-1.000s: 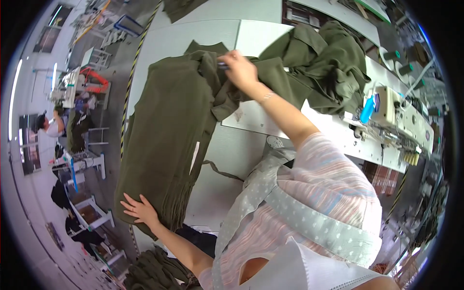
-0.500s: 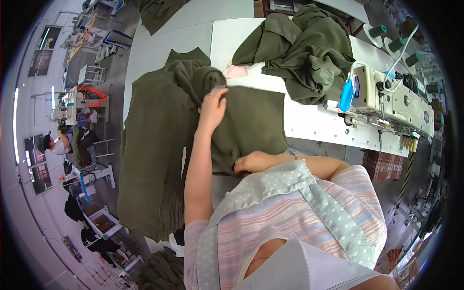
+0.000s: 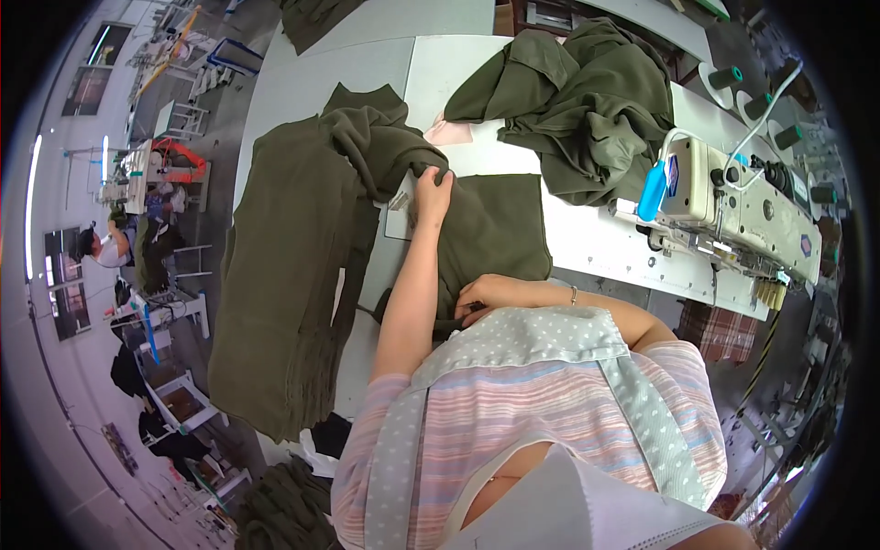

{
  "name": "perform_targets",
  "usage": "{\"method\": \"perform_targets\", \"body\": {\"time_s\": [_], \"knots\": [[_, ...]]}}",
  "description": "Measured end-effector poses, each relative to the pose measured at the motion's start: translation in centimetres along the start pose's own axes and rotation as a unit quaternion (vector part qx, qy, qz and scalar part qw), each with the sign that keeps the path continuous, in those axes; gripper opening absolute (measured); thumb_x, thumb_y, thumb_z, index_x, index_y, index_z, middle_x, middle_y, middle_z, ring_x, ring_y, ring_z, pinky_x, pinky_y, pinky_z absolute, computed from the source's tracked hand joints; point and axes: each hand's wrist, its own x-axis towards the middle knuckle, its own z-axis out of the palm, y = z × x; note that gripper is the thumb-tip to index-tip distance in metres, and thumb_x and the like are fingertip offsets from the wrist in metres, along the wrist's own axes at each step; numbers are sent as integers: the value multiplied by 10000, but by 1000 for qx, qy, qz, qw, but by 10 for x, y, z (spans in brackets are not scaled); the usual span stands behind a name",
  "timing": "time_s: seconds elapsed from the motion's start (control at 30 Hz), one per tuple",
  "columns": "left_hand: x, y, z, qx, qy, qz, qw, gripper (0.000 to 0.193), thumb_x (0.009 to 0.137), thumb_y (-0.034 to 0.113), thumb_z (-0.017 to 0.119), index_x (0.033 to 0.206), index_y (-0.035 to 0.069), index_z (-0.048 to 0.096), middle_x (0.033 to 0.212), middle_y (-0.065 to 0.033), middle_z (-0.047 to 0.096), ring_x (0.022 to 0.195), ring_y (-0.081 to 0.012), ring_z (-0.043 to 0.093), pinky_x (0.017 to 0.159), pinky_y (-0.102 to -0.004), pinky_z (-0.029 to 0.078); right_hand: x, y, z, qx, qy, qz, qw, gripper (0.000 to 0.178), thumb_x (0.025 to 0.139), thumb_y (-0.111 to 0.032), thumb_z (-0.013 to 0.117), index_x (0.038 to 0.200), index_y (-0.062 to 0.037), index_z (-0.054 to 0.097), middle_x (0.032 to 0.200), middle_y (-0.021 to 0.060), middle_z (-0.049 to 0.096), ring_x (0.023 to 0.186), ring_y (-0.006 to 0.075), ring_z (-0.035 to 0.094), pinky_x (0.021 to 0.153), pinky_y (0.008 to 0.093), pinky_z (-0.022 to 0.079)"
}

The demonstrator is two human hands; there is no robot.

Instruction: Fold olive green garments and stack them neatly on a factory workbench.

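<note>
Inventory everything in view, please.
Cloth stack: one, olive, at left
Bunched cloth: one, olive, stack's far end
Flat panel: one, olive, before the person
Crumpled pile: one, olive, beyond the panel
Sewing machine: one, cream, right
Thread cones: at least three, green, upper right
Worktops: several, white, under the cloth
Plaid item: one, reddish-brown, right, below the worktops
Cloth heap: one, olive, lower left
Workstations: several, mostly white, far left
Co-worker: one, white top, far left
Apron: one, pale grey, worn
Left hand: one, bare, gripping bunched cloth
Right hand: one, bare, panel's near edge

In the middle, the left hand [image 3: 433,197] hides some green cloth [image 3: 500,225]; at lower left, the bottom edge cuts a heap [image 3: 282,504].
</note>
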Motion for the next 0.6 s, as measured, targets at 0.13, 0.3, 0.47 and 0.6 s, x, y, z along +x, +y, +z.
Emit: {"method": "perform_targets", "body": {"time_s": [0.13,0.3,0.47,0.6], "knots": [[-41,19,-30,-46,-28,32,998,319,782,170,650,1019,-28,573,914,-221,633,893,-357,611,764,-386,470,1,-26,-27,163,116,162,966,253,921,-292,543,917,-43,586,799,51,617,675,114,567,576,247,444],[-122,67,-106,-1,-19,-14,1000,306,749,112,651,1026,6,575,831,-211,624,832,-347,626,726,-371,487,31,-14,-42,222,198,133,946,315,988,-351,399,917,-62,501,667,16,490,573,77,418,515,215,353],[-161,63,-142,-47,0,-32,998,293,794,-20,588,1083,-32,545,852,-38,604,789,-88,578,722,-247,472,67,-24,-23,305,61,234,921,311,1001,-340,380,931,-59,494,729,-8,483,578,52,367,494,189,299],[-177,64,-156,-142,-10,-76,987,337,804,-22,590,1134,-29,518,917,-34,607,826,-88,577,747,-233,466,81,-20,3,365,42,232,901,303,1000,-326,396,910,-53,494,742,-11,485,574,49,354,495,186,292]]}}
